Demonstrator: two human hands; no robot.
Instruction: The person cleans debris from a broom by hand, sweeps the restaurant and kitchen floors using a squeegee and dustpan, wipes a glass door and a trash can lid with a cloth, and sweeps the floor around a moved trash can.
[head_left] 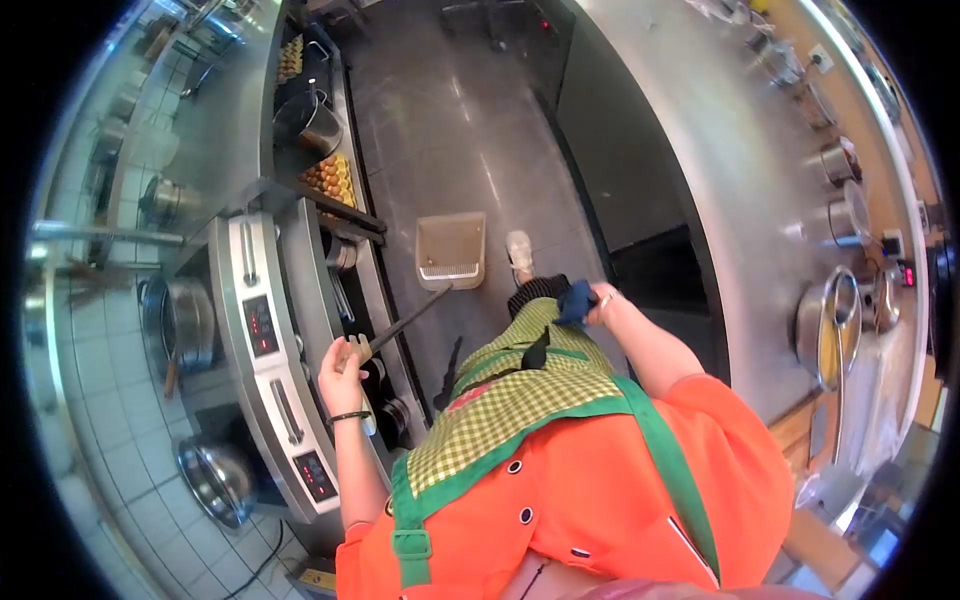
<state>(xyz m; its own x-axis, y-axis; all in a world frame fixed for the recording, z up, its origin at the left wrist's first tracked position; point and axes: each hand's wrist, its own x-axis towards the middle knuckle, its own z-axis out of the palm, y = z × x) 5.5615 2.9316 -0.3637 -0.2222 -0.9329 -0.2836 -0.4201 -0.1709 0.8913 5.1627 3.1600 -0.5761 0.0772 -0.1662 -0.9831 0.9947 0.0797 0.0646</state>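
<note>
My left hand [343,368], with a dark band at its wrist, is closed around the upper end of a long handle. That handle slants down to a beige dustpan [450,240] on the floor ahead, which has a row of white teeth along its near side. A crumpled dark blue cloth [575,302] is gripped in my right hand [603,303], beside the green checked apron [520,395]. A pale strip shows just below my left hand; its kind is unclear.
Left of me runs a steel counter with control panels [262,328] and a shelf holding a pot [318,130] and egg trays [330,180]. A long steel worktop [720,150] lies to my right, with a large strainer [838,330] near it. Grey floor [420,130] stretches between them.
</note>
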